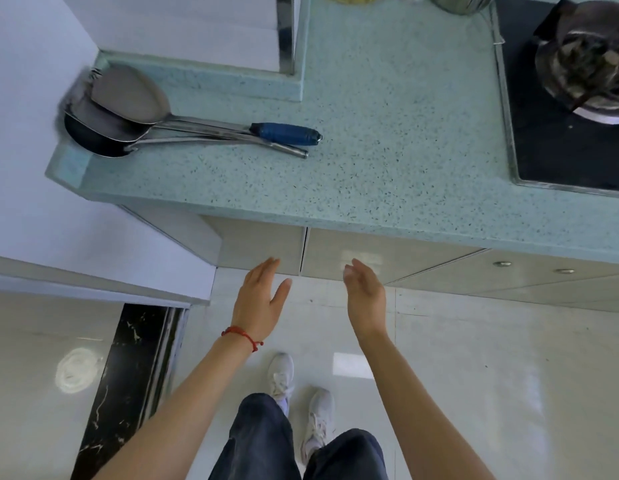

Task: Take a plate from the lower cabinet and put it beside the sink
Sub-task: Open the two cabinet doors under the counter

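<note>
Both hands empty and open: left hand (258,301), right hand (365,294), near the shut lower cabinet doors (353,252). Plate unseen; likely stiff, breakable, best gripped by the rim.

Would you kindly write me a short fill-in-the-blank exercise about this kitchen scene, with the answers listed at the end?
1. The left hand wears a ____ string bracelet at the wrist.
2. Both the left hand and the right hand are open and hold ____.
3. The cabinet doors under the countertop are ____.
4. One of the utensils lying on the countertop has a ____ handle.

Missing words: red; nothing; closed; blue
</note>
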Motion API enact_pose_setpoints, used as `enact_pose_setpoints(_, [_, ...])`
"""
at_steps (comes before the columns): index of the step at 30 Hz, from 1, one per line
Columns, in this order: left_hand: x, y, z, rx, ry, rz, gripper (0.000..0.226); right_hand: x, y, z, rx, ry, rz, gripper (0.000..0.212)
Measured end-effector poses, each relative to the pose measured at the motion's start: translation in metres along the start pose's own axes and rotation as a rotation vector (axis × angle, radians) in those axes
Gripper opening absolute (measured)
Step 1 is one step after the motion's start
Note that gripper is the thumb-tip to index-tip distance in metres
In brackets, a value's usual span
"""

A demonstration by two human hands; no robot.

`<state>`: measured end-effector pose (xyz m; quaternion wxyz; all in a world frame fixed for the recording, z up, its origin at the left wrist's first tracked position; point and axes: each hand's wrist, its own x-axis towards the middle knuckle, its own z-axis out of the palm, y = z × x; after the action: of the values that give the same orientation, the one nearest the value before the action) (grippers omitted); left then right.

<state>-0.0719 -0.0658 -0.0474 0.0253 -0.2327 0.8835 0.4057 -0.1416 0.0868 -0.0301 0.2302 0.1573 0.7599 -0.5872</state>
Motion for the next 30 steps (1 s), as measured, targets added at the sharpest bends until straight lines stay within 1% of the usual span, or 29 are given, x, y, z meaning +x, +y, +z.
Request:
enact_pose_setpoints(2, [0.014,0.004,0.0,-0.237,0.039,-0.127,0.039,0.012,-0.003,0.008,0.24,0.003,0.119,0.029])
enact_pose_setpoints(5, [0.034,0.009,-0.001,-0.603,0.051,-0.305,0.033,0.025,-0.005,0.021,0.502,-0.043,0.184,0.026])
enact_pose_setpoints(7, [0.046,0.01,-0.001,-0.751,0.041,-0.359,0.032,0.032,-0.007,0.029,0.612,-0.079,0.19,0.023])
enact_pose_setpoints(11, [0.067,0.011,-0.003,-1.014,0.047,-0.438,0.026,0.048,-0.016,0.04,0.713,-0.103,0.182,0.017])
enact_pose_setpoints(13, [0.073,0.012,-0.003,-1.098,0.068,-0.455,0.014,0.053,-0.022,0.044,0.734,-0.121,0.177,0.014])
enact_pose_setpoints(14, [0.075,0.012,-0.003,-1.131,0.078,-0.462,0.01,0.054,-0.024,0.046,0.731,-0.134,0.172,0.016])
enact_pose_setpoints(17, [0.078,0.017,-0.004,-1.224,0.089,-0.463,0.015,0.055,-0.028,0.048,0.742,-0.164,0.171,0.021])
enact_pose_setpoints(19, [0.08,0.018,-0.005,-1.271,0.062,-0.448,0.019,0.056,-0.028,0.049,0.787,-0.177,0.187,0.023])
enact_pose_setpoints(24, [0.081,0.017,-0.003,-1.379,-0.02,-0.439,0.016,0.056,-0.03,0.052,0.919,-0.209,0.223,0.024])
enact_pose_setpoints(27, [0.082,0.017,-0.002,-1.421,-0.052,-0.429,0.016,0.056,-0.03,0.052,0.946,-0.205,0.239,0.022])
enact_pose_setpoints(30, [0.083,0.015,-0.002,-1.449,-0.041,-0.434,0.016,0.052,-0.028,0.05,0.937,-0.2,0.235,0.022])
